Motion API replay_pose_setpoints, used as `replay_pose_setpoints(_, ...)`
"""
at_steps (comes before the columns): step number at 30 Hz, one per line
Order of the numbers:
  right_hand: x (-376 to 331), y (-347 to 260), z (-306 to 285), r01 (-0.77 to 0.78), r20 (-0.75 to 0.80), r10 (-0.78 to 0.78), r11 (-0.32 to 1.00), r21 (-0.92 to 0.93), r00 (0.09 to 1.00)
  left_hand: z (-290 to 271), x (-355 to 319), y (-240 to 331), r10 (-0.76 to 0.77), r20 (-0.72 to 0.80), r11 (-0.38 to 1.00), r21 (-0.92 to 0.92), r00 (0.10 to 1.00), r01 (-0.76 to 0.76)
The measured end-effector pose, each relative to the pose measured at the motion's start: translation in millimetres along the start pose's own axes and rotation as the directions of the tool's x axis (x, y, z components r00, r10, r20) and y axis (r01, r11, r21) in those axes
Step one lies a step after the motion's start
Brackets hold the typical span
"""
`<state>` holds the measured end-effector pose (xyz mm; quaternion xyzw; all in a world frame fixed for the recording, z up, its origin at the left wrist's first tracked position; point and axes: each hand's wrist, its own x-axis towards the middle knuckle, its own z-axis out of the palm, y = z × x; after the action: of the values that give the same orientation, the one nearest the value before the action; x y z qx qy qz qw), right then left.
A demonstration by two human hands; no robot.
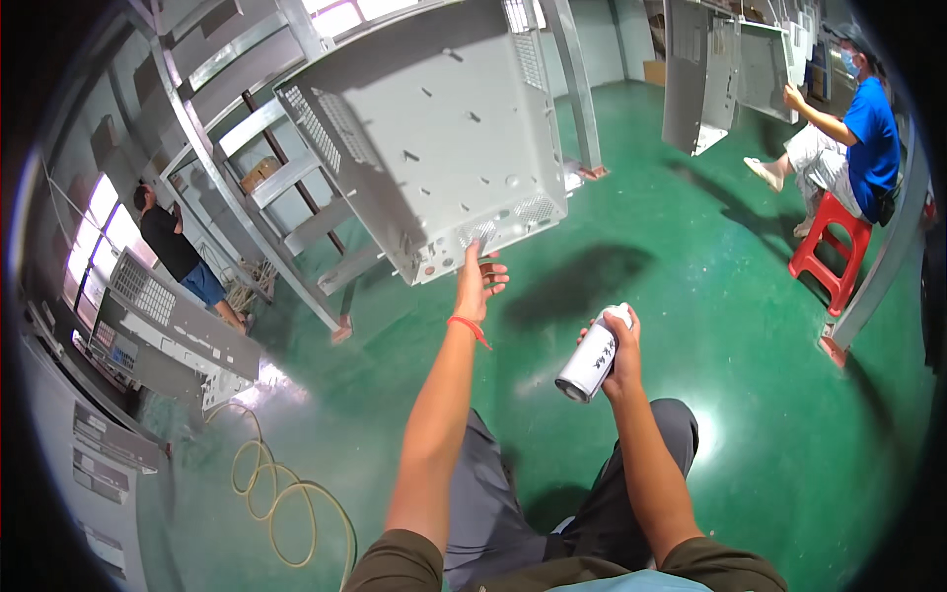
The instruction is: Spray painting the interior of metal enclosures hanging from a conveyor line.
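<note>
A large grey metal housing [434, 128] hangs tilted in front of me, its inner side facing me. Small studs dot its back panel, and vent holes run along its side walls. My left hand [480, 279] is at its lower edge, thumb over the perforated bottom wall, other fingers loosely curled just below; a red band circles that wrist. In my right hand [623, 350] is a white spray can [592, 355], tilted with its base toward the lower left. Fingers wrap its side, and the top end lies near the index finger.
More grey housings hang at the upper right [700, 79] and left [178, 326]. Steel frame posts [577, 89] stand around. A person in blue [873, 148] sits on a red stool [834, 252]; another in black [173, 242] stands left. A yellowish hose [261, 464] coils on the green floor.
</note>
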<state>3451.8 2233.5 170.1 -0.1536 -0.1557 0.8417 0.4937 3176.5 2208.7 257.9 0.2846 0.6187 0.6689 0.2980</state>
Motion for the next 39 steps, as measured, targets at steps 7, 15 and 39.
replay_pose_setpoints(7, 3.4, -16.9, 31.2, 0.401, 0.102, -0.396, 0.818, -0.413, 0.913, 22.6, -1.1, -20.2, -0.019, -0.048, 0.997, -0.077, 0.999, 0.015)
replay_pose_setpoints(15, 40.1, -81.2, 221.8, 0.96, 0.781, -0.622, -0.179, -0.217, 0.06, 36.8, -27.3, -11.0, 0.001, -0.025, 1.0, -0.029, 1.0, -0.002)
replay_pose_setpoints(39, 49.1, -147.0, 326.2, 0.902, 0.68, -0.722, -0.372, -0.221, -0.131, 68.1, -60.6, 8.6, 0.023, -0.093, 0.991, -0.129, 0.995, -0.035)
